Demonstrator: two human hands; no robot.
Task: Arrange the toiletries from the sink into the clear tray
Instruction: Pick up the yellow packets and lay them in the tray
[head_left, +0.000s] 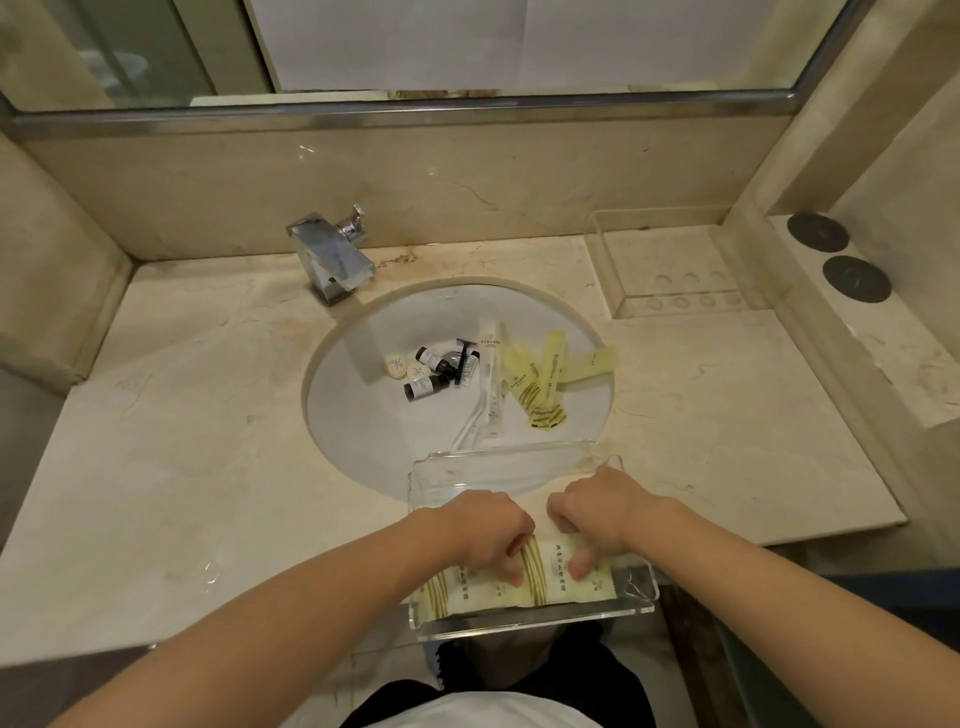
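Note:
A clear tray (519, 460) sits on the counter's front edge, partly over the sink (358, 415). Pale yellow packets (550, 587) lie flat in its near half. My left hand (491, 525) and my right hand (597, 512) are both in the tray, fingers curled down onto the packets, thumbs pressing them. In the sink lie several yellow sachets (540, 379), white wrapped items (488, 395), small dark bottles (423, 387), two round soaps (396, 364) and a black razor (461, 358).
A chrome faucet (332, 260) stands behind the sink at the left. A second clear tray (670, 270) rests at the back right of the marble counter (182, 415). Two dark round discs (836, 257) sit on the right ledge. A mirror runs above.

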